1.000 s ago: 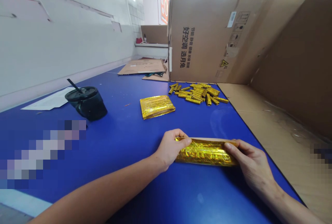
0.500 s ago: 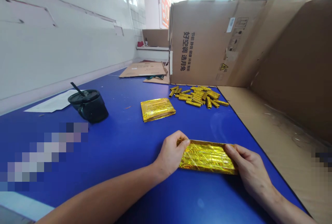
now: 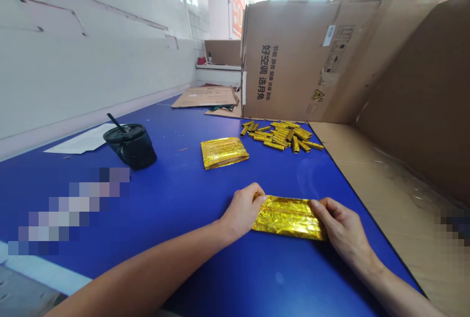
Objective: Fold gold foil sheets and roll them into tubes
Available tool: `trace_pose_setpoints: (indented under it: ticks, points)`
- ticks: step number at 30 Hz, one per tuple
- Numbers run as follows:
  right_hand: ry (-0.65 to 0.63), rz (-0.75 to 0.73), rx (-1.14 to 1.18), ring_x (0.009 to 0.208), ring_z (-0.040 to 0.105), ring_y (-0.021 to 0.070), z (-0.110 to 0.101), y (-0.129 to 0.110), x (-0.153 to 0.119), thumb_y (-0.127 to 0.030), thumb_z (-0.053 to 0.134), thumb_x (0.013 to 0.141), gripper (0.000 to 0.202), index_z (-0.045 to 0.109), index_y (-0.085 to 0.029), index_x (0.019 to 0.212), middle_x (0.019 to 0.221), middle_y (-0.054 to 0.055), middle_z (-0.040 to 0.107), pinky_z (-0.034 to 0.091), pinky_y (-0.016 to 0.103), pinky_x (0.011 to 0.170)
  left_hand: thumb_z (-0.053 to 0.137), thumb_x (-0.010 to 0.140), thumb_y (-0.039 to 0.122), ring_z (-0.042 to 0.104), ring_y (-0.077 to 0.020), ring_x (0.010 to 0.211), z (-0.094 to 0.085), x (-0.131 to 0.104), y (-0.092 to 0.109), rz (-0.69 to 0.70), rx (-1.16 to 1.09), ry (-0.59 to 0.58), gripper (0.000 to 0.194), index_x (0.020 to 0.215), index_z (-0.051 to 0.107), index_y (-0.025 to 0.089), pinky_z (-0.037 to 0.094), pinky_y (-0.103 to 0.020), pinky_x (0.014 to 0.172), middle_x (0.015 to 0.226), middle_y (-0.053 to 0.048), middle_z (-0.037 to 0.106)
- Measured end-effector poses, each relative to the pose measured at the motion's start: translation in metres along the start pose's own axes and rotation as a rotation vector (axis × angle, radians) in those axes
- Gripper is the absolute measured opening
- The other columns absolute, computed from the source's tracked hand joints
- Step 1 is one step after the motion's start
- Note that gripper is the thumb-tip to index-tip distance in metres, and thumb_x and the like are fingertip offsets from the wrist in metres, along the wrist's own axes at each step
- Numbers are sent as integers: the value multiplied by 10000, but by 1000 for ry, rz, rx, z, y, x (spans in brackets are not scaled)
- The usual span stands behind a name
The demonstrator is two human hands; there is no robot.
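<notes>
Between my hands is a strip of shiny gold foil paper (image 3: 288, 216), stretched flat with creases across it. My left hand (image 3: 244, 209) pinches its left end between thumb and fingers. At the other end, my right hand (image 3: 340, 224) grips it, thumb on the front face and fingers behind. Beyond my left hand a flat stack of gold foil paper (image 3: 224, 153) lies on the blue table (image 3: 176, 194). Farther off is a loose heap of several small rolled or folded gold foil pieces (image 3: 282, 135).
A dark lidded cup with a straw (image 3: 134, 145) stands at the left, with a white paper sheet (image 3: 82, 139) behind it. A large cardboard box (image 3: 293, 72) walls off the back and right. Flattened cardboard (image 3: 205, 97) lies at the far end.
Both hands have shifted slightly left, the right one more, with the foil paper still held. The foil shows narrower between them. The view has moved a little.
</notes>
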State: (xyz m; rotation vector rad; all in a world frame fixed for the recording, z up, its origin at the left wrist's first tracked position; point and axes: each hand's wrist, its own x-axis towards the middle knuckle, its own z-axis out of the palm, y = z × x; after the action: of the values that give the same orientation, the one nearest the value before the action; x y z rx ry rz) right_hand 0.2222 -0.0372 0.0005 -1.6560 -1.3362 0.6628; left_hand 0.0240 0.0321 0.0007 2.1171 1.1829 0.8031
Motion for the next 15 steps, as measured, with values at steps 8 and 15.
trace_pose_setpoints:
  ticks: [8, 15]
  points:
    - [-47, -126, -788, 481, 496, 149, 2, -1, 2, -415, 334, 823, 327, 474, -222, 599, 491, -15, 520, 268, 237, 445, 399, 834, 301, 592, -184, 687, 1, 2, 1, -36, 427, -76, 166, 806, 522, 193, 408, -264, 604, 714, -25, 613]
    - [-84, -163, -1123, 591, 617, 188, 10, -9, 1, -313, 332, 838, 250, 507, -232, 678, 632, 7, 659, 249, 240, 437, 403, 842, 250, 505, -253, 975, 0, 2, 6, 7, 657, -84, 182, 949, 510, 149, 390, -385, 805, 1028, -119, 534]
